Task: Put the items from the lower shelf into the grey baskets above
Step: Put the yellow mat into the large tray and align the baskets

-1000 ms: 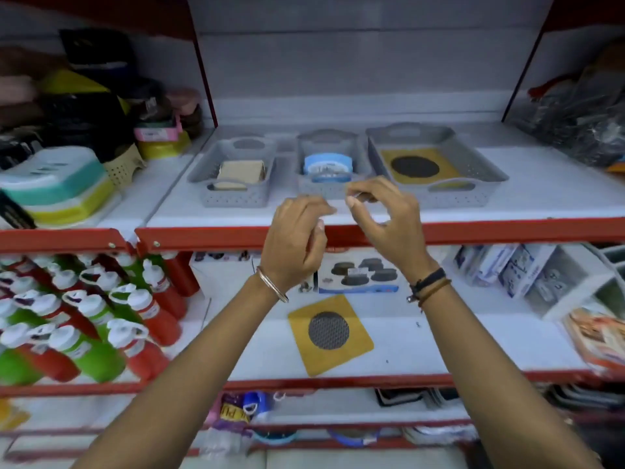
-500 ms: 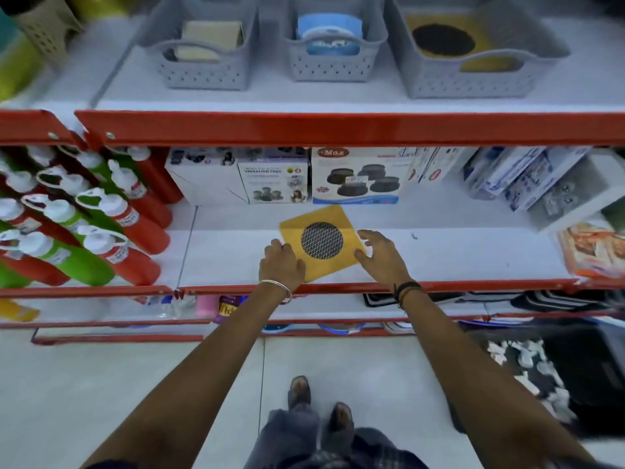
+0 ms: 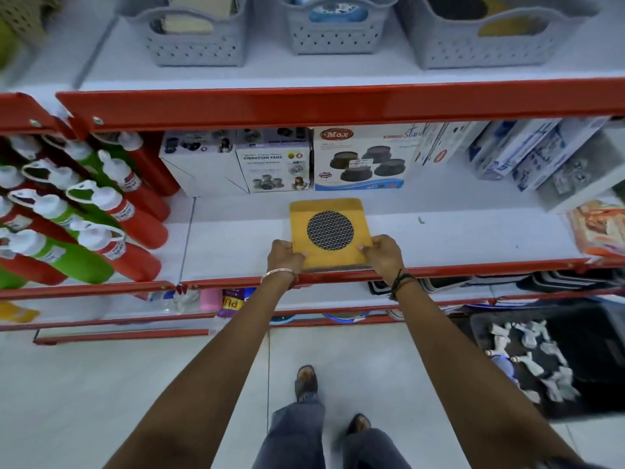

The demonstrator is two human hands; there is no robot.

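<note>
A yellow square card with a round black mesh disc (image 3: 329,230) lies at the front of the lower white shelf (image 3: 456,238). My left hand (image 3: 283,254) grips its near left corner and my right hand (image 3: 384,253) grips its near right corner. On the shelf above stand three grey baskets: the left basket (image 3: 196,45) holds a beige item, the middle basket (image 3: 333,35) a blue one, and the large right basket (image 3: 483,49) a similar yellow card with a black disc.
Boxes of vibration pads (image 3: 274,164) and stands (image 3: 360,160) line the back of the lower shelf. Red and green bottles (image 3: 84,225) fill the left bay. More packages (image 3: 595,228) sit at the right. Red shelf edges (image 3: 338,104) jut out. A dark mat (image 3: 541,360) lies on the floor.
Both hands dropped from the upper baskets to the lower shelf and closed on the yellow card's near corners. The card has turned square to the shelf edge, and my view tilted downward.
</note>
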